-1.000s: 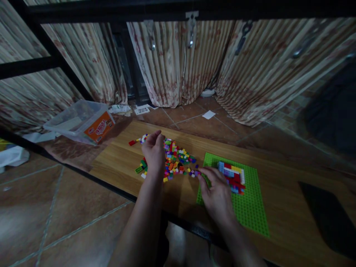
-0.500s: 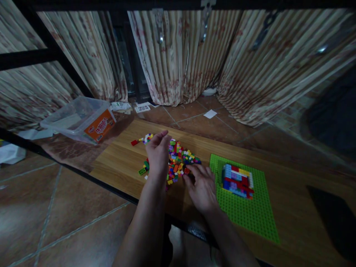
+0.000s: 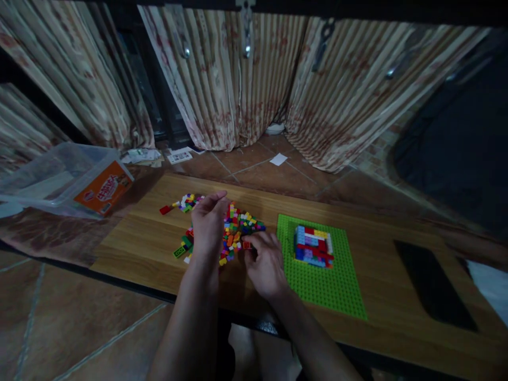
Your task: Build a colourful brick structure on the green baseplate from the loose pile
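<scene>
A heap of small colourful toy bricks (image 3: 231, 238) lies on the wooden table. My right hand (image 3: 265, 264) is at the heap's right edge, thumb and forefinger closed on a red brick (image 3: 246, 245). Over the heap's left part is my left hand (image 3: 208, 227), its thumb at the top; the other fingers are mostly hidden behind the hand, so what they hold does not show. To the right of my right hand lies a green baseplate (image 3: 325, 296). On it stands a low, roughly square build of mixed bricks (image 3: 313, 246), with red pieces across its top.
A clear plastic tub (image 3: 59, 180) with an orange label stands beyond the table's left end. Toward the right end of the wooden table (image 3: 381, 296) lies a dark flat slab (image 3: 432, 283). Curtains (image 3: 238, 79) hang behind, and paper (image 3: 279, 159) lies on the tiled floor.
My view has turned to the right, so everything sits further left in the picture. Both hands stay at the heap, with the red brick still at my right fingertips.
</scene>
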Demonstrator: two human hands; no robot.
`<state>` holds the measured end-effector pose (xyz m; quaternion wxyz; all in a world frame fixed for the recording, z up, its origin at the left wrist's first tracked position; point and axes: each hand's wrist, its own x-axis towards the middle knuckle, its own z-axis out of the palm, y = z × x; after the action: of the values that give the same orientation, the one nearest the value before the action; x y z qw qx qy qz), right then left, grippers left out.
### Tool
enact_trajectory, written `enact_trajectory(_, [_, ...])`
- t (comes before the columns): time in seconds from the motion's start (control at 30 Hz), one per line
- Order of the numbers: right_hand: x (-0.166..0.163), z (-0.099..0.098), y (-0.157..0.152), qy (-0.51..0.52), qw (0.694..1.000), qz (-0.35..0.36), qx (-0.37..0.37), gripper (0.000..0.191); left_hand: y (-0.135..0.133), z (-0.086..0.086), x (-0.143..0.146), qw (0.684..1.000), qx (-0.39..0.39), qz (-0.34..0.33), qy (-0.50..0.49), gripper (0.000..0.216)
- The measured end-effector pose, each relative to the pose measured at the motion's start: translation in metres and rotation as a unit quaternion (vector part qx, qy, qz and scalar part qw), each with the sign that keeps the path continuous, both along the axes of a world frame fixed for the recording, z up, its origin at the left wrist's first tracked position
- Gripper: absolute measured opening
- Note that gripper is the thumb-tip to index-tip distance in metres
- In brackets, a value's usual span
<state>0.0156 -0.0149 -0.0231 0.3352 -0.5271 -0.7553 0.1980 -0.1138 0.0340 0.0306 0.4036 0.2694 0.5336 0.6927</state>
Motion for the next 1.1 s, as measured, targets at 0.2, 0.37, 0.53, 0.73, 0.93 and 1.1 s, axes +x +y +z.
enact_trajectory(0.2, [-0.001, -0.001, 0.0, 0.01, 1.0, -0.004, -0.007, 0.031, 0.002, -0.005, 0.01, 0.999, -0.006, -0.023, 0.029, 0.025])
enact_trajectory(0.37, [-0.002, 0.001, -0.002, 0.02, 1.0, -0.007, -0.005, 0.025, 0.002, -0.004, 0.014, 0.998, -0.01, -0.033, 0.053, 0.027])
enact_trajectory(0.53, [0.0, 0.011, -0.002, 0.051, 0.999, -0.008, -0.001, 0.018, 0.001, -0.002, 0.015, 0.997, -0.016, -0.042, 0.061, 0.028])
enact_trajectory(0.73, [0.017, 0.025, -0.002, 0.138, 0.99, -0.014, 0.009, 0.026, 0.0, -0.001, 0.019, 0.996, -0.012, -0.061, 0.068, 0.03])
enact_trajectory(0.93, [0.059, 0.031, -0.012, 0.187, 0.979, -0.08, -0.034, 0.022, 0.001, -0.007, 0.03, 0.983, -0.012, -0.11, 0.146, 0.024])
enact_trajectory(1.1, [0.111, 0.035, -0.019, 0.286, 0.946, -0.131, -0.072, 0.026, -0.001, -0.019, 0.047, 0.968, -0.011, -0.172, 0.184, 0.017])
